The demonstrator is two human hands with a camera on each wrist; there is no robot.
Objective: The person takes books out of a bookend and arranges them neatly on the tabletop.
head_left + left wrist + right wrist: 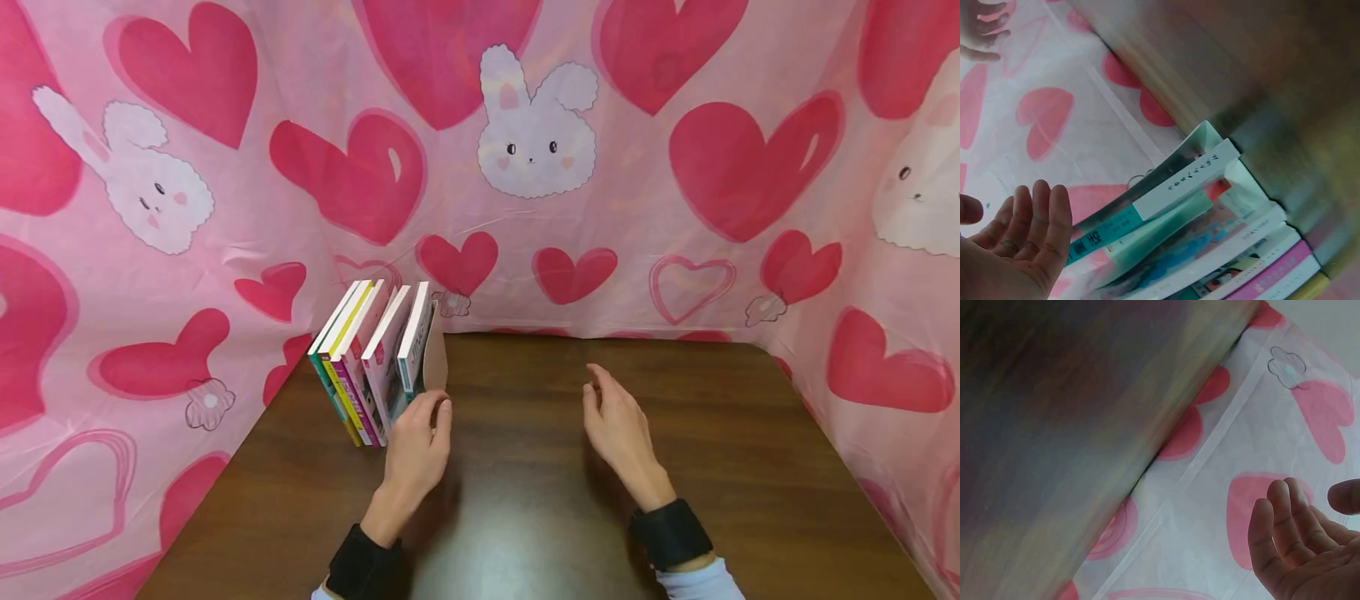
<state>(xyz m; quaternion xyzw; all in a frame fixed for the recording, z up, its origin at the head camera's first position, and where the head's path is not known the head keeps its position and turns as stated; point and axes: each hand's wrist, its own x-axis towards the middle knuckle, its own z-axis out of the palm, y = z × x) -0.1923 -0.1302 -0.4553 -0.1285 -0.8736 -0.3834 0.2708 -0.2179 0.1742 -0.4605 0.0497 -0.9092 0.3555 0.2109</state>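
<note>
Several books (375,367) stand upright in a row on the left of the table, leaning slightly, with white, yellow, purple and teal spines. At the row's right end is a book with a white and teal spine (1175,184), and against it a beige panel (436,354). My left hand (418,446) hovers beside that right end, fingers relaxed and gripping nothing; the left wrist view shows its fingertips (1060,194) near the teal spine, contact unclear. Over the table's middle right, my right hand (618,421) is held with loosely bent fingers (1279,512) and nothing in it.
A dark brown wooden table (517,517) lies under both hands. Pink cloth (525,242) printed with hearts and rabbits hangs along the back and both sides. Black bands (671,533) wrap both wrists.
</note>
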